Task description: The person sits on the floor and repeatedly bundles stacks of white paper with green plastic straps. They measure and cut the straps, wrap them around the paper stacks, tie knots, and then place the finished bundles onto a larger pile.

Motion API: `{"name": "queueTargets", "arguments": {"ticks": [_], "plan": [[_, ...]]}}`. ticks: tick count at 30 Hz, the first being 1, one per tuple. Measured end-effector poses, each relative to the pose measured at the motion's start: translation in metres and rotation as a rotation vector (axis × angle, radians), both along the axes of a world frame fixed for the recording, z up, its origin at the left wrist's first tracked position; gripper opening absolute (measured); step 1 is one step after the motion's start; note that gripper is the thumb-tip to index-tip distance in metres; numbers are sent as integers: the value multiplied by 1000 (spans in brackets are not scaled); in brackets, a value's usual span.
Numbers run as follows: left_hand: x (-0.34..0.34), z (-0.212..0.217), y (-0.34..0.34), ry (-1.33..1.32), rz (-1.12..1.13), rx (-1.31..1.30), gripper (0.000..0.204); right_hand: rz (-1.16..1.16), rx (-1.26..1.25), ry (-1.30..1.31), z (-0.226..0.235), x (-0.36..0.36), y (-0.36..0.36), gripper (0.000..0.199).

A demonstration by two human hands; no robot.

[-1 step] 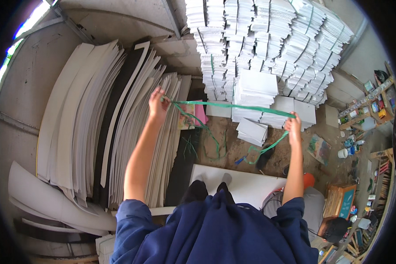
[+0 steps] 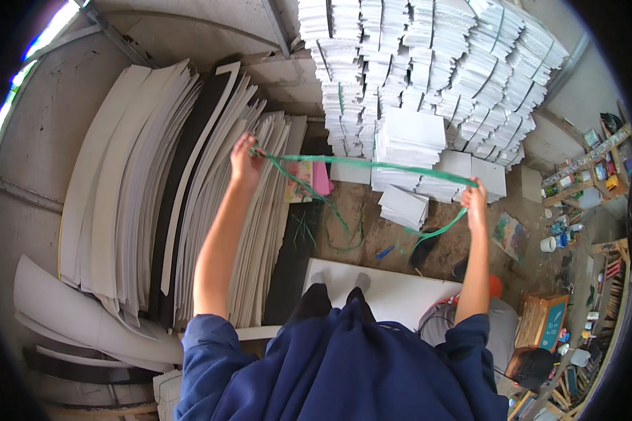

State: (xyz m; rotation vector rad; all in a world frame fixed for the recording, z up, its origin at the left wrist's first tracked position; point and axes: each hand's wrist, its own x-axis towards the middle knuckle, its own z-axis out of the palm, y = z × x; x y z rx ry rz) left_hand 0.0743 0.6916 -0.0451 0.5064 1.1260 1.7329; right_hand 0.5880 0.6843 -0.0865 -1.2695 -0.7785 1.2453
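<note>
Left hand [image 2: 244, 158] and right hand [image 2: 475, 196] both raised, each clenched on a green strap [image 2: 372, 165] — pulled taut between them, loose ends trailing to the floor [image 2: 372, 231]. White sheet stacks [image 2: 428, 77] behind strap; boards [image 2: 147, 196] leaning at left — white panel [image 2: 386, 295] by the feet.

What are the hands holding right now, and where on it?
A long green plastic strap, stretched taut between both hands: the left hand pinches one end section, the right hand grips further along, and the rest dangles.
</note>
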Motion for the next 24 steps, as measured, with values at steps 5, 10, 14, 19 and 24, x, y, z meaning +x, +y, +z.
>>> {"name": "queueTargets", "arguments": {"ticks": [5,10,14,19,24], "plan": [[-49,73,39,305,-3,148,18,82,-18,-183,28,4,12,13],[-59,152,71,649,-5,454,12,156,13,-344,29,-35,36,13],[-11,142,69,654,-295,417,22,486,222,-862,17,-57,63,51],[12,78,51,762,-657,435,36,896,352,-660,60,-193,55,76],[31,80,44,907,-758,428,36,819,461,-589,87,-289,61,65]]}}
